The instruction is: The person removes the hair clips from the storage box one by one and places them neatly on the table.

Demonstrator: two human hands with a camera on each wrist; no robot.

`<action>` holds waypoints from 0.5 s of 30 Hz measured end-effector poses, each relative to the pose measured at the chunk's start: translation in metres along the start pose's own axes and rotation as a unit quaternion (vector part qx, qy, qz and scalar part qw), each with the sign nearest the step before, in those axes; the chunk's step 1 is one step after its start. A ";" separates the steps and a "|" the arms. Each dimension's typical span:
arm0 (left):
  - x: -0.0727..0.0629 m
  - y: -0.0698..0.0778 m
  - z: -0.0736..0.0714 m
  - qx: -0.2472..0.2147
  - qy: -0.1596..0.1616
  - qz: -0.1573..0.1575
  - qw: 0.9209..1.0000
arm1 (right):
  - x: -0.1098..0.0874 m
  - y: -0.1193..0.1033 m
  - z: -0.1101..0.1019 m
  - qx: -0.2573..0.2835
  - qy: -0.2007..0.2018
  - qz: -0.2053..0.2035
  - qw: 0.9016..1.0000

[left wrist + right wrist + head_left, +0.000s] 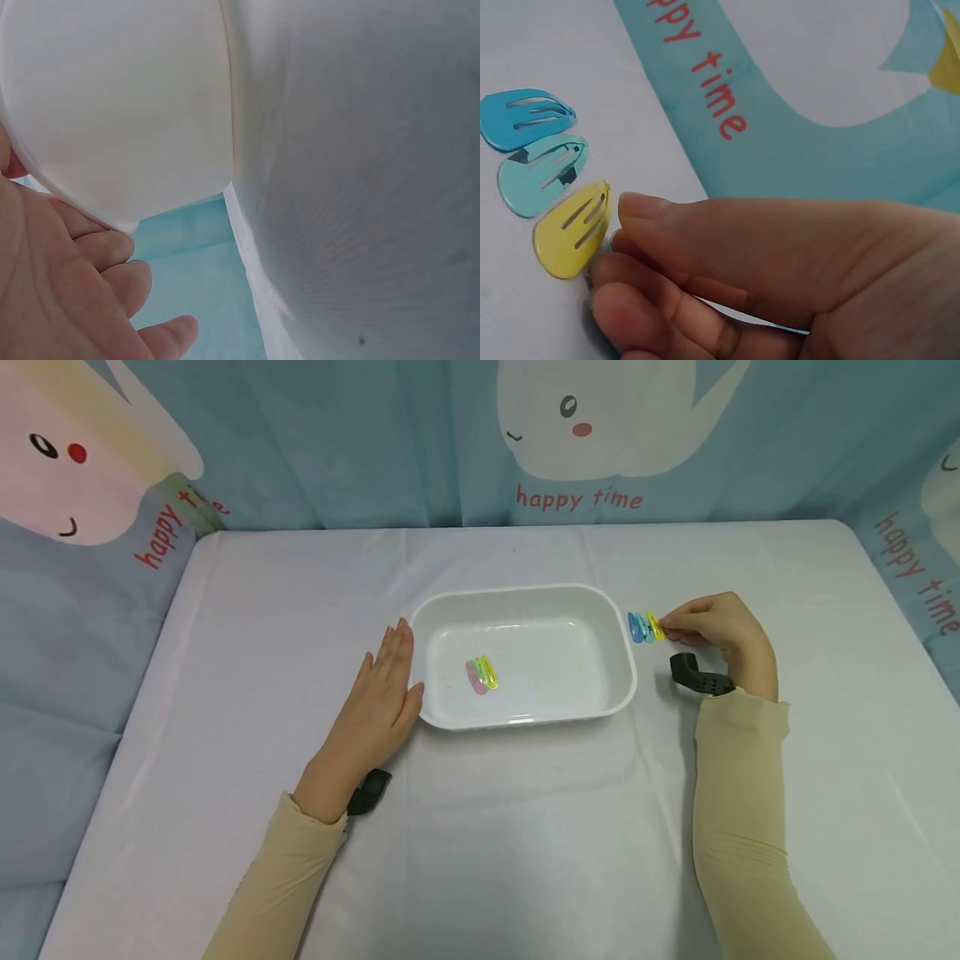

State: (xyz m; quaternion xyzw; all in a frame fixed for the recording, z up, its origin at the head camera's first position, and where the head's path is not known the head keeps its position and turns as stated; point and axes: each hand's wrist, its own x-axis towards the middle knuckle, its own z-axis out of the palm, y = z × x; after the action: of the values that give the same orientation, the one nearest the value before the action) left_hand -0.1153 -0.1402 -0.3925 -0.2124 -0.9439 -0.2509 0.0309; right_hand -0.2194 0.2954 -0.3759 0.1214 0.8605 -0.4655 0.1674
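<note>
A white rectangular tray (525, 714) stands on the table, with a pink, a green and a yellow hair clip (489, 672) lying together inside. My left hand (375, 706) rests against its left end, fingers extended; in the left wrist view the fingertips touch the rim. Right of the tray lie a blue hair clip (521, 120), a light teal hair clip (536, 184) and a yellow hair clip (566, 236) side by side. Beside the yellow one is my right hand (716, 622), thumb and bent fingers at its edge. No clip shows between those fingertips.
White cloth covers the table (525, 860). A blue curtain (360, 443) with printed cartoon figures hangs along the back and sides. Black wrist mounts (701, 675) sit at both sleeves' cuffs.
</note>
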 end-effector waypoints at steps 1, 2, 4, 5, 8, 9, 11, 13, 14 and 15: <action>0.000 0.000 0.000 0.000 0.000 0.000 1.000 | 0.000 0.001 -0.001 0.002 -0.002 -0.001 1.000; 0.000 0.000 0.000 0.000 -0.001 0.001 1.000 | -0.001 0.001 -0.001 0.004 -0.005 -0.003 1.000; 0.000 0.000 0.000 0.000 -0.001 0.001 1.000 | -0.001 0.001 -0.003 0.007 -0.008 -0.005 1.000; 0.000 0.000 0.000 0.001 -0.001 0.001 1.000 | -0.001 0.001 -0.003 0.010 -0.009 -0.006 1.000; 0.000 0.000 0.000 0.001 -0.002 0.001 1.000 | -0.002 0.001 -0.004 0.023 -0.011 0.000 1.000; 0.000 0.000 0.000 0.001 -0.002 0.000 1.000 | -0.002 0.001 -0.005 0.028 -0.011 0.001 1.000; 0.000 0.000 0.000 0.001 -0.001 0.001 1.000 | -0.002 0.001 -0.005 0.039 -0.013 0.003 0.999; 0.000 0.000 0.000 0.000 -0.001 0.001 1.000 | -0.002 0.002 -0.006 0.053 -0.015 0.001 0.998; 0.000 -0.001 0.001 -0.001 -0.001 0.002 1.000 | -0.002 0.002 -0.006 0.060 -0.016 -0.002 0.998; 0.000 -0.001 0.001 0.000 -0.001 0.002 1.000 | -0.002 0.002 -0.006 0.066 -0.015 -0.006 0.998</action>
State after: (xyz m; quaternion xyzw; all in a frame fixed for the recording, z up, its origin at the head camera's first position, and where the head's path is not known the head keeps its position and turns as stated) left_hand -0.1158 -0.1405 -0.3935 -0.2143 -0.9436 -0.2506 0.0300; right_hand -0.2179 0.3015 -0.3736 0.1202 0.8258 -0.5242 0.1696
